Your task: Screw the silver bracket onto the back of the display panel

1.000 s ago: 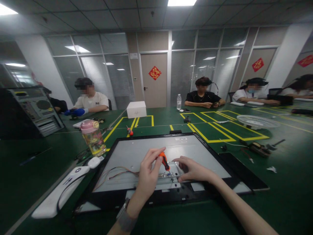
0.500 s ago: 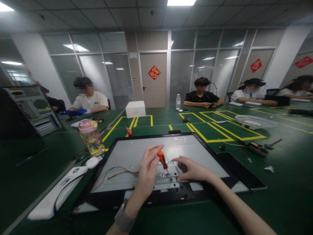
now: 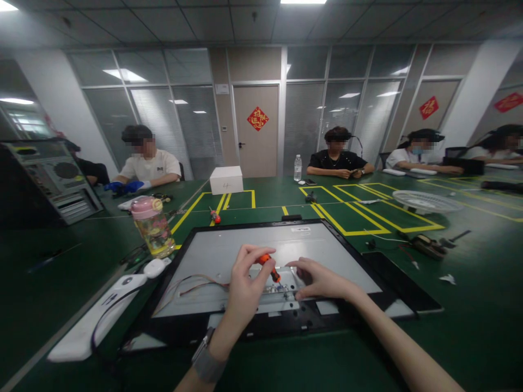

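A monitor panel (image 3: pixel 229 247) lies face down on the green table, its grey metal back up inside a black frame. My left hand (image 3: pixel 244 291) pinches a small orange-handled screwdriver (image 3: pixel 267 264) with its tip down on a small circuit board (image 3: pixel 281 288) near the panel's front edge. My right hand (image 3: pixel 322 280) rests on the panel just right of that board, fingers curled and pressing down. Thin coloured wires (image 3: pixel 196 284) run left from the board across the panel.
A pink-lidded bottle (image 3: pixel 150 224), a white power strip (image 3: pixel 96 316) and a white mouse (image 3: pixel 154 268) sit to the left. A PC case (image 3: pixel 49 179) stands far left. A white box (image 3: pixel 226 179), a fan grille (image 3: pixel 425 202) and loose parts (image 3: pixel 429 246) lie beyond. Several people sit around the table.
My left hand has tipped the screwdriver handle lower and more to the left, with the fingers turned round it. My right hand stays in place on the panel.
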The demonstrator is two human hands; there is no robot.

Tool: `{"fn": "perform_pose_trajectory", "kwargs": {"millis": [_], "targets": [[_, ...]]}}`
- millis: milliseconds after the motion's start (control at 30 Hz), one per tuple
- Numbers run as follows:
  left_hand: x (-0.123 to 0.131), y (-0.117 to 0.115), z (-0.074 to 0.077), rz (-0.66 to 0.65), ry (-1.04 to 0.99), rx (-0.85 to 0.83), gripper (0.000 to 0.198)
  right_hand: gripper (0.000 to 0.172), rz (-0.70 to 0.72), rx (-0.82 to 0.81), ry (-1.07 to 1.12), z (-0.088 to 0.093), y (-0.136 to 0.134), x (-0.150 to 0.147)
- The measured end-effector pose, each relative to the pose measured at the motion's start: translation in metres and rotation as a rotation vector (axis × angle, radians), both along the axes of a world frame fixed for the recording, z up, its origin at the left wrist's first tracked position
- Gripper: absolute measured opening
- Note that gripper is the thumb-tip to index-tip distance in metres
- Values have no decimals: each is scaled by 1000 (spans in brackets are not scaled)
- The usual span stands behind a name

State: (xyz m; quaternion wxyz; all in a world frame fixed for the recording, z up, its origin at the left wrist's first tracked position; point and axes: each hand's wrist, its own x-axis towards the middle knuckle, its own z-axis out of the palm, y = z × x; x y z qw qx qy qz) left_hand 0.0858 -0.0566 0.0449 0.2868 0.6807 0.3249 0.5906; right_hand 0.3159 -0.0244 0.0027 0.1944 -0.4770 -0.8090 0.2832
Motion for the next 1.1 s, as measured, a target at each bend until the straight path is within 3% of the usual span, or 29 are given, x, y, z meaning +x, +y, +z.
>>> {"fn": "perform_pose_trajectory", "kwargs": {"millis": [167, 600, 1100], "targets": [[-1, -2, 3, -47, -3, -18, 28, 72, 5, -6, 8, 1, 0, 0], [-1, -1, 1, 0, -10, -13, 21, 73, 15, -8, 12, -2, 1, 2], [-1, -1, 3, -35, -7, -16, 31, 71, 8, -14, 7, 1, -1, 0]]}}
